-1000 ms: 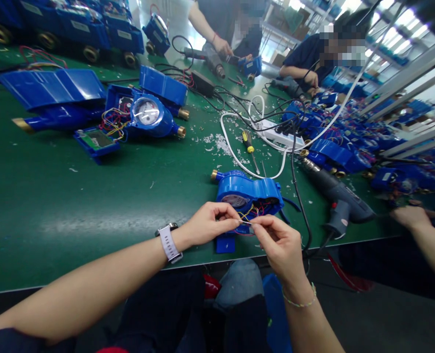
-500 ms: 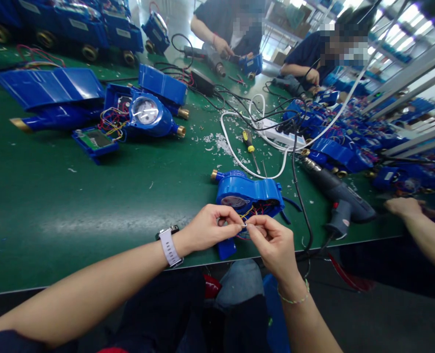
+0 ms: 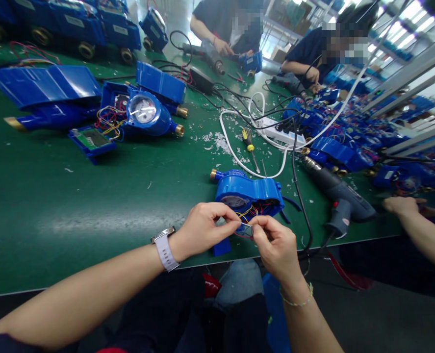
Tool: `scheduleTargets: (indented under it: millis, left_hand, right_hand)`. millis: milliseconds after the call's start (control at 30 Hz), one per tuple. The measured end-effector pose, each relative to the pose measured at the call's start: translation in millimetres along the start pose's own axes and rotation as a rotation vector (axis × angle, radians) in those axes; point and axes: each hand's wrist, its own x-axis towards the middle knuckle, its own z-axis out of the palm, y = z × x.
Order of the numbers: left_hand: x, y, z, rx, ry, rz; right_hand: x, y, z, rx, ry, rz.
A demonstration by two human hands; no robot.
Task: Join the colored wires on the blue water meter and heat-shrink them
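My left hand [image 3: 207,226], with a watch on its wrist, is closed in a pinch of thumb and forefinger. Between it and my right hand [image 3: 277,243], also pinched, runs a thin white wire-like piece [image 3: 245,224], gripped at both ends. Just beyond the fingers lies a blue water meter [image 3: 248,188] with its housing open, and red and yellow wires [image 3: 247,213] show inside. A small blue part [image 3: 222,247] sits under my left hand at the table edge. My fingertips partly cover the wires.
A heat gun [image 3: 340,196] lies to the right, near another person's hand [image 3: 403,206]. Behind the meter are a yellow-black screwdriver [image 3: 247,141], a white power strip [image 3: 281,135] with cables, and scraps. Another open water meter [image 3: 143,112] lies left. Two people work across the table.
My hands have moved slightly apart, so more of the thin white piece shows between the fingertips. My left hand has shifted a little left.
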Motion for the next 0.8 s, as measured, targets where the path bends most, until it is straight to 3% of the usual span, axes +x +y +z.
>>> scheduleTargets:
  millis: [267,433,667,800]
  left_hand:
    - [-0.1,-0.1,-1.1,-0.042,-0.065,-0.002]
    - [0.4,-0.9,0.0,-0.001,-0.062,0.004]
    - [0.9,1.0,-0.2,-0.108,-0.098,-0.124]
    - [2.0,1.6,-0.2,-0.208,-0.125,-0.165]
  right_hand:
    - [1.2,-5.4,-0.1,-0.029,-0.019,-0.058]
    - [1.6,-3.5,0.3,-0.036,-0.005,0.003]
    - [0.1,2.5,-6.9,0.170,-0.076,0.137]
    - [0.5,1.3,-8.1,0.110,-0.108,0.083]
